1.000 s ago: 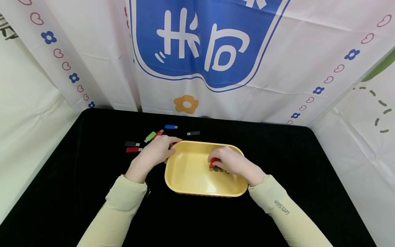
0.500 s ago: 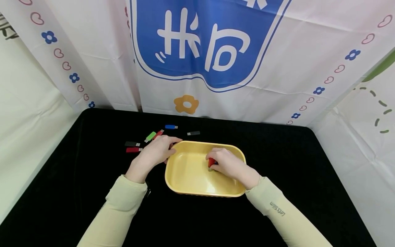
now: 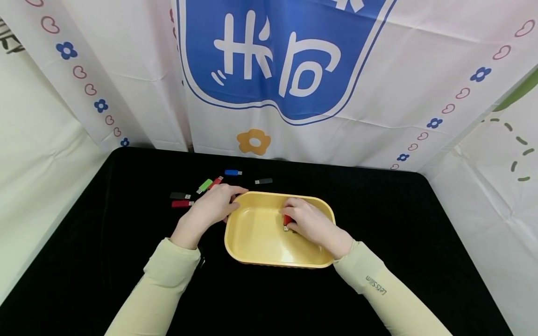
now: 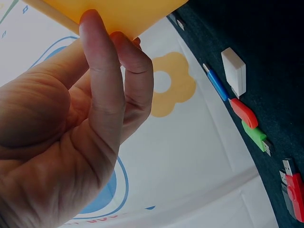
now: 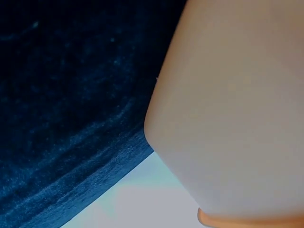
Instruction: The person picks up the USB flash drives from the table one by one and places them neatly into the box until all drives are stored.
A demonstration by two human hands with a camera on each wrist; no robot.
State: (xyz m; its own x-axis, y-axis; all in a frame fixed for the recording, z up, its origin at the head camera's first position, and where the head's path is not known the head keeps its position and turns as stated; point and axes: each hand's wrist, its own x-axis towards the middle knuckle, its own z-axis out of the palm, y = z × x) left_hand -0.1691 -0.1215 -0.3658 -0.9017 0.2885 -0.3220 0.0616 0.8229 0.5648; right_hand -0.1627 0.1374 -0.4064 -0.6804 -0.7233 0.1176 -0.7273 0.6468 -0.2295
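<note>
Hands at a smooth yellow tray

Left hand [image 3: 212, 205] grips the rounded tray [image 3: 256, 240] rim; right hand [image 3: 308, 221] fingers pinch a small red stick [image 3: 287, 220] inside, on the black velvety bench [image 3: 105, 261].

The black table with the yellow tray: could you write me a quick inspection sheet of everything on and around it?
Surface: black cloth table.
Job's things: yellow tray; red USB stick inside it.
Clutter: USB sticks on the cloth left of and behind the tray: black, red, green, red, blue, dark grey.
Hands: left hand grips the tray's left rim; right hand pinches the red stick in the tray.
Cables: nothing seen.
Surroundings: white curtain with blue emblem and flower prints.
</note>
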